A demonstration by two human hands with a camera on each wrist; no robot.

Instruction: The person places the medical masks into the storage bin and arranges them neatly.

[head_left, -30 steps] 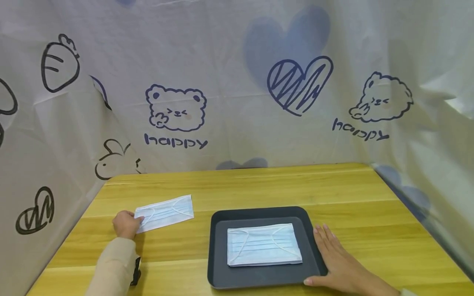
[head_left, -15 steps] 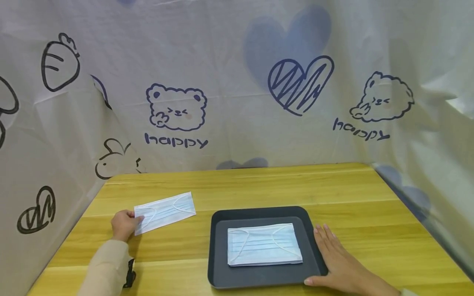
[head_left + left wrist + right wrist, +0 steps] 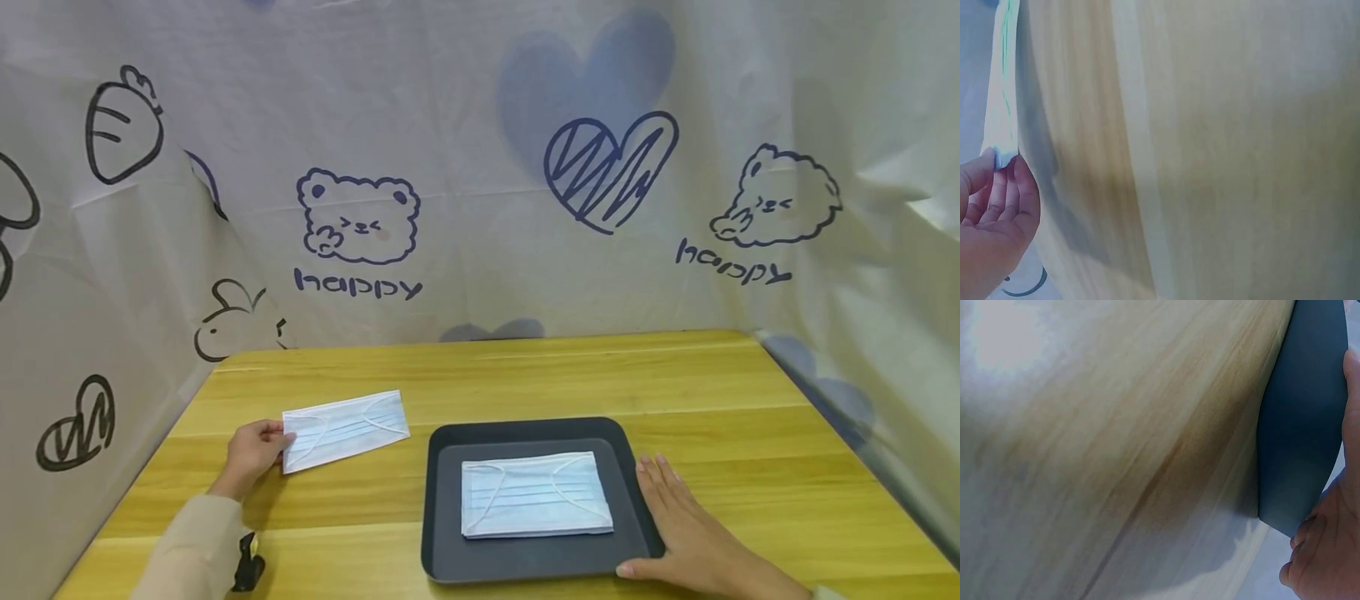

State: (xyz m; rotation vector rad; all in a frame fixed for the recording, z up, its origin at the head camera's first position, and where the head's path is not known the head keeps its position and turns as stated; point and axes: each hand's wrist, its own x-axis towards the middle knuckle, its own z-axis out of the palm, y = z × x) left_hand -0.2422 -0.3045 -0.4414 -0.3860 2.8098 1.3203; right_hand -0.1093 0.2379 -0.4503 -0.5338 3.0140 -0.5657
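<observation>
Between thumb and fingers, my left hand pinches the left end of a light blue disposable face mask with white ear loops. From the left wrist view, this mask appears nearly edge-on, off the tabletop, its shadow beside it. A dark grey rectangular tray lies at the front middle of the table, and a flat stack of similar masks lies inside it. Against the tray's right side rests my right hand, fingers straight along the outer wall and thumb at the near right corner. The right wrist view shows the tray's outer wall.
The tray and hands are over a yellow wood-grain table. A white curtain with blue and black drawings hangs behind the table and along both sides. A small black item shows at the left sleeve.
My left hand has turned and shifted slightly right, carrying the mask a little to the right, nearer the tray. The right hand, the tray and the stacked masks stay in place.
</observation>
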